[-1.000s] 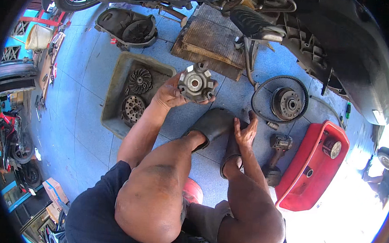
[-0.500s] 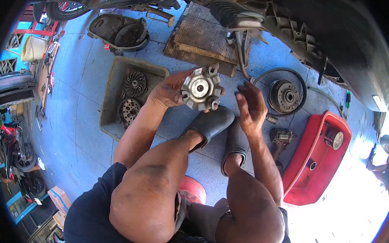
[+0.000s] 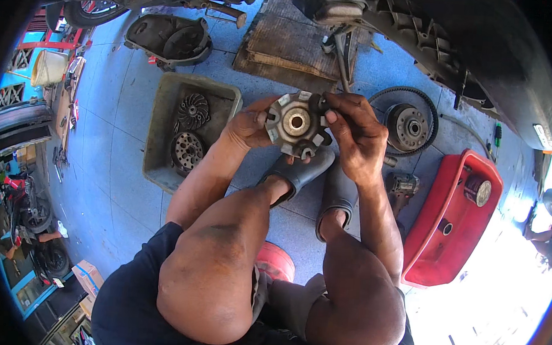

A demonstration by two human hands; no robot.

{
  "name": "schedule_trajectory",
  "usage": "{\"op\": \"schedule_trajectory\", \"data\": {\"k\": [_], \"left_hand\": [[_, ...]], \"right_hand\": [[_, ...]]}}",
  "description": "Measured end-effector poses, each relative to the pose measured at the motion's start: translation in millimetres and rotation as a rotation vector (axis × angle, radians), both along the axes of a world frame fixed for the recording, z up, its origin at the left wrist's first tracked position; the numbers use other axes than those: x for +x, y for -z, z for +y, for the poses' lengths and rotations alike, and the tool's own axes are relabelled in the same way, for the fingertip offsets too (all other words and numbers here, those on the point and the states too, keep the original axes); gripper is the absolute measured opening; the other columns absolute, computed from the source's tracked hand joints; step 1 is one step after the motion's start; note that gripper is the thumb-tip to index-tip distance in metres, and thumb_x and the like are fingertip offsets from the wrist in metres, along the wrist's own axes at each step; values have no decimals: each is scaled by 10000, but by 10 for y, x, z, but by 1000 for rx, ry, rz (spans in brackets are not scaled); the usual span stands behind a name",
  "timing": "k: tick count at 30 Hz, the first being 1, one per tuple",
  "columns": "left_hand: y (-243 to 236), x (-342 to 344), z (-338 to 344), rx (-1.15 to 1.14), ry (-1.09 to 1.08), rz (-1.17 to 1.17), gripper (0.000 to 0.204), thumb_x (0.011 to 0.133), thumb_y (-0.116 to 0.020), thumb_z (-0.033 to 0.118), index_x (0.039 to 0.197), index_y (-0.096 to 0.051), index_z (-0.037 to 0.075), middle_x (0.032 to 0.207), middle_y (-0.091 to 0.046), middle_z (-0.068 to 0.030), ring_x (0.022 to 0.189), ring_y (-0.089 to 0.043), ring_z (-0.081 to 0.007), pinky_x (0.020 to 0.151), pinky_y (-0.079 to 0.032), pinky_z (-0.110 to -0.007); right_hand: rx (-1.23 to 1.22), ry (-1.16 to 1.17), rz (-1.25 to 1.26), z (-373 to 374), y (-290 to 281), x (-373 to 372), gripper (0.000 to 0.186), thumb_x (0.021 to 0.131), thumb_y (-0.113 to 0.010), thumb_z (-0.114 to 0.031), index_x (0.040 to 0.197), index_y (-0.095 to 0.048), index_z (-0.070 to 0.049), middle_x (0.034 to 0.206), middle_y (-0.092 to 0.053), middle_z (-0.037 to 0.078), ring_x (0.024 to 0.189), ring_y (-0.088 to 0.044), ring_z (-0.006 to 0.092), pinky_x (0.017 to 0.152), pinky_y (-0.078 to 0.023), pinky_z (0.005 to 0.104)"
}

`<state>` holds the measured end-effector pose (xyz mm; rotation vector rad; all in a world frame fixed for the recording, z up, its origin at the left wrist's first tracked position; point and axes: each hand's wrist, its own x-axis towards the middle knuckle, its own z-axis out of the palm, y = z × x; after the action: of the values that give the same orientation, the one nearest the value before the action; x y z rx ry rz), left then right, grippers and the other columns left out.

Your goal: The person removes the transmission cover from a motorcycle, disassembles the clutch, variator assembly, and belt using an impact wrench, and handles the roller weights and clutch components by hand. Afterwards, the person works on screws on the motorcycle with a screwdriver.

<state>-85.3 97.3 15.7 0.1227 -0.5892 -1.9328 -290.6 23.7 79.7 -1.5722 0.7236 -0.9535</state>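
A grimy metal hub plate (image 3: pixel 287 134) with a round centre bore and blocky ribs sits in front of me above my dark clogs. My left hand (image 3: pixel 250 124) grips it from the left, fingers curled behind it. My right hand (image 3: pixel 358 136) is closed on its upper right edge, thumb and fingers at a small dark fitting (image 3: pixel 321 105) there. Behind, a grey bin (image 3: pixel 152 164) holds a finned disc (image 3: pixel 193 112) and a perforated disc (image 3: pixel 187 151). To the right, a belt (image 3: pixel 410 94) loops round a metal drum (image 3: pixel 404 128).
A motorcycle underside (image 3: pixel 487 65) overhangs the top right. A black casing (image 3: pixel 167 39), worn cardboard (image 3: pixel 280 38), impact driver (image 3: pixel 402 190), red tray (image 3: pixel 424 255) and green screwdriver (image 3: pixel 497 135) lie around. Parked motorcycles (image 3: pixel 30 213) and another person's arm (image 3: pixel 50 237) show at the left.
My right hand has risen from beside my right leg to take hold of the plate's right edge. The plate has turned slightly in my left hand.
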Motion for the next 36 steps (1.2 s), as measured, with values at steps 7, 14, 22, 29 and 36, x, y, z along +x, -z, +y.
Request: {"op": "schedule_trajectory", "data": {"k": [7, 14, 22, 29, 36], "left_hand": [[35, -106, 27, 134, -13, 38, 872, 797, -724, 403, 1394, -298, -68, 1296, -507, -233, 1158, -544, -374, 853, -525, -559], [-59, -157, -34, 187, 21, 47, 906, 745, -770, 407, 1382, -327, -60, 1282, -520, -231, 1142, -560, -363, 923, -492, -547], [21, -151, 40, 184, -2, 80, 912, 727, -790, 334, 1392, -312, -65, 1300, -505, -239, 1162, -545, -374, 927, -486, -536], [-538, -90, -117, 0, -29, -362, 903, 642, -838, 212, 1362, -355, -43, 1286, -507, -189, 1152, -554, -294, 956, -467, -450], [-1388, -295, -26, -519, -329, -1799, 883, 515, -841, 234, 1266, -423, 30, 1165, -495, -182, 1076, -550, -356, 892, -477, -418]], "right_hand": [[99, -20, -56, 27, 54, -68, 217, 841, -626, 30, 1056, -658, 39, 1010, -599, 104, 865, -611, 145, 742, -506, 246], [176, -11, -195, 52, 43, -78, 289, 781, -685, 72, 1064, -629, 53, 1033, -585, 97, 869, -633, 150, 767, -520, 250], [139, 5, -168, 51, 37, -58, 274, 771, -706, 57, 1033, -627, 50, 996, -610, 101, 841, -648, 143, 764, -522, 262], [74, -67, -221, 33, 13, -128, 285, 751, -682, 98, 1026, -629, 47, 1072, -603, 130, 1001, -614, 190, 861, -498, 278], [123, -102, -370, 68, 45, -181, 256, 752, -611, 166, 981, -633, 54, 1141, -581, 151, 1070, -580, 210, 919, -477, 314]]}}
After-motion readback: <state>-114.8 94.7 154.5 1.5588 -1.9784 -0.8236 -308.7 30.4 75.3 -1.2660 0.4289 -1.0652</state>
